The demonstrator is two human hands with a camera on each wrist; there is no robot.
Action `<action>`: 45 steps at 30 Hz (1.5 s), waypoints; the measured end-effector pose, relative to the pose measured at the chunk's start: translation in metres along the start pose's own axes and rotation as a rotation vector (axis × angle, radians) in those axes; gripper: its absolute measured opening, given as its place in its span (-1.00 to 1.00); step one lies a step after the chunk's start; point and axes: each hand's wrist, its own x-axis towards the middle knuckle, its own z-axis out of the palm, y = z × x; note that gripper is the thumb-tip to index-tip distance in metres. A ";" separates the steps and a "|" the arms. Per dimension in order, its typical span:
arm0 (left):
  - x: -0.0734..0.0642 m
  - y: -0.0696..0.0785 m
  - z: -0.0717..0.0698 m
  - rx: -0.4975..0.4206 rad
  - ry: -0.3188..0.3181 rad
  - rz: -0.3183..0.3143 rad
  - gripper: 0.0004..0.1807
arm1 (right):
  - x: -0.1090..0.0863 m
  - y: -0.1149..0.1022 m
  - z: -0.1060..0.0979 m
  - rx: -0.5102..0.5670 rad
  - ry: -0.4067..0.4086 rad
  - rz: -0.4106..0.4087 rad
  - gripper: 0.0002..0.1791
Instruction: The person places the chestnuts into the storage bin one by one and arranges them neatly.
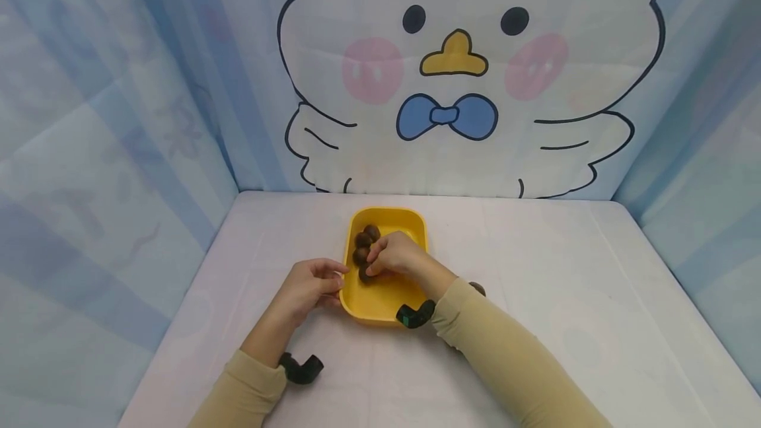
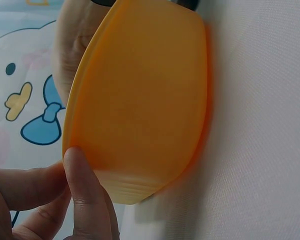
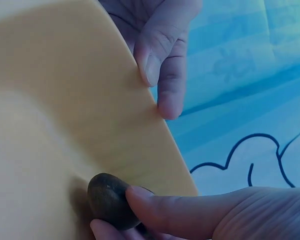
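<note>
A yellow rectangular tray (image 1: 371,299) with rounded corners stands on the table. My left hand (image 1: 312,284) pinches its left rim between thumb and fingers, the thumb on the near side in the left wrist view. Inside the tray, my right hand (image 1: 394,255) reaches across and grips a smooth, round brown nut (image 3: 110,200) between thumb and fingers, close to the tray's left wall. Several similar brown nuts (image 1: 360,256) form a row along that wall, running up from the held one. The right hand covers part of the tray's middle.
Just beyond the right sleeve (image 1: 505,349), another brown round thing (image 1: 477,288) peeks out on the white tabletop (image 1: 594,322). A dark curved piece sits at each wrist. Printed curtains (image 1: 452,164) enclose the table at the back and both sides.
</note>
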 end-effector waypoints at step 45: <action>-0.007 0.004 0.004 0.040 0.037 -0.001 -0.72 | -0.049 -0.010 -0.063 0.120 -0.089 -0.097 -0.58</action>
